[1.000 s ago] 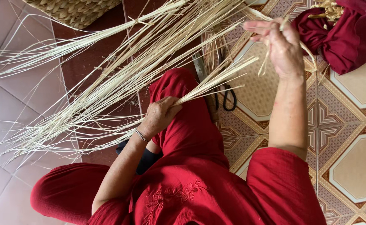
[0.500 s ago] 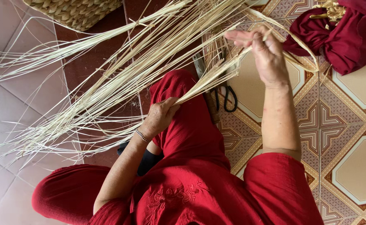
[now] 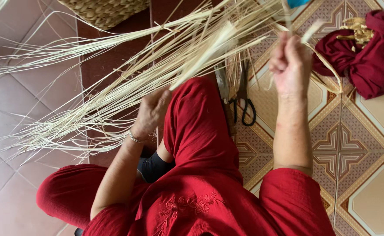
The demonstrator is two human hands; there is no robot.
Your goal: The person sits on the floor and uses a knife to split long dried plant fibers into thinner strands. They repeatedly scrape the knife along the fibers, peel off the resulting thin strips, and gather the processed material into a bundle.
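Observation:
A big sheaf of pale straw strips [image 3: 113,83] fans out across the floor from my lap to the far left. My left hand [image 3: 152,111], with a thin metal bracelet, is closed on the strips beside my raised red-clad knee [image 3: 196,118]. My right hand [image 3: 290,65] is lifted at the upper right, fingers pinched on one flat strip [image 3: 318,52] that loops down toward the right.
Black-handled scissors [image 3: 243,102] lie on the patterned tiles between my knee and right arm. A woven basket [image 3: 104,12] stands at the top. A dark red cloth bundle [image 3: 366,54] with straw on it sits at the upper right.
My right hand has drawn its strip inward and downward from the upper right toward the middle. The left hand has kept its hold on the sheaf.

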